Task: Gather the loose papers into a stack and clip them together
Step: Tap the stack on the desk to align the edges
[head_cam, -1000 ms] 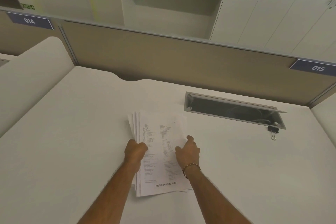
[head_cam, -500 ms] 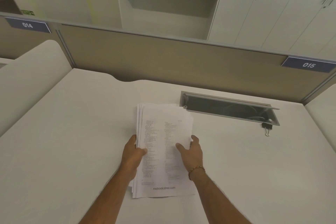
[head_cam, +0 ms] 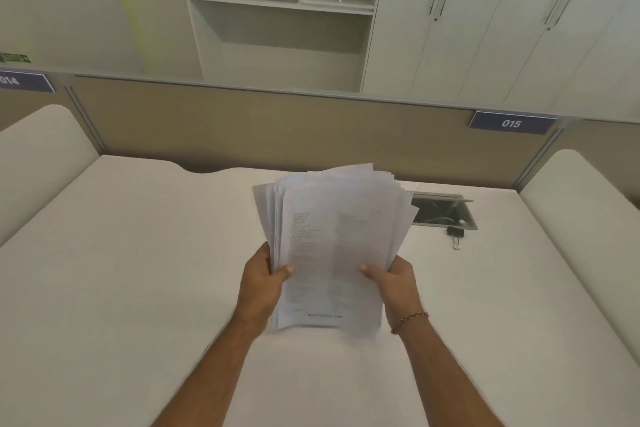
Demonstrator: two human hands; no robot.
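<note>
A stack of printed white papers (head_cam: 332, 239) is lifted off the white desk (head_cam: 138, 270), its far end raised and its sheets fanned unevenly at the top and left edges. My left hand (head_cam: 261, 282) grips the stack's left edge, thumb on top. My right hand (head_cam: 394, 282), with a beaded bracelet at the wrist, grips the right edge the same way. A black binder clip (head_cam: 455, 234) lies on the desk to the right of the papers, just in front of the cable hatch, apart from both hands.
An open metal cable hatch (head_cam: 446, 213) is sunk into the desk behind the clip. A tan partition (head_cam: 242, 128) with a "015" label closes the back. Raised white side dividers (head_cam: 581, 204) flank the desk. Cabinets and shelves stand beyond.
The papers were lying flat on the desk under both hands; now both hands have closed on the side edges and lifted the stack, tilting its far end up.
</note>
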